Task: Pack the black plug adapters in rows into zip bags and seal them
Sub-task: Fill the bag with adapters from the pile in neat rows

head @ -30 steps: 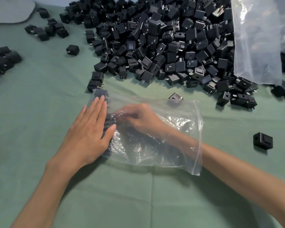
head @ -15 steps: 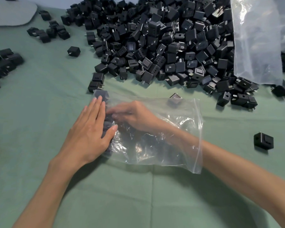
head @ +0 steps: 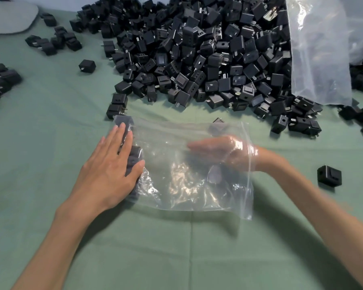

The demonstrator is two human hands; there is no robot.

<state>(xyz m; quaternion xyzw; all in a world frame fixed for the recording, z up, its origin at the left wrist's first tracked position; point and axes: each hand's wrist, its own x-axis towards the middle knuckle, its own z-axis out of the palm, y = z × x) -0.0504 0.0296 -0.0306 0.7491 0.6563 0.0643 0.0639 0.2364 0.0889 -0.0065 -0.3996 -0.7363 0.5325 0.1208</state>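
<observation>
Presently: zip bag (head: 187, 185), thin, limp, slippery film, flat on bench (head: 176, 248), mouth rightward; adapters (head: 134, 160), small, rigid, light singly, at its closed left end under flat, open-fingered left grip (head: 111, 168); right grip (head: 218, 151) inside, fingers straight, seemingly empty; best held by mouth edge.

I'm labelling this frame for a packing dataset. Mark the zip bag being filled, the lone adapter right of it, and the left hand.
zip bag (head: 187, 189), head view, clear plastic near its middle.
lone plug adapter (head: 329, 175), head view, centre of its body.
left hand (head: 110, 171), head view, back of the hand.
</observation>
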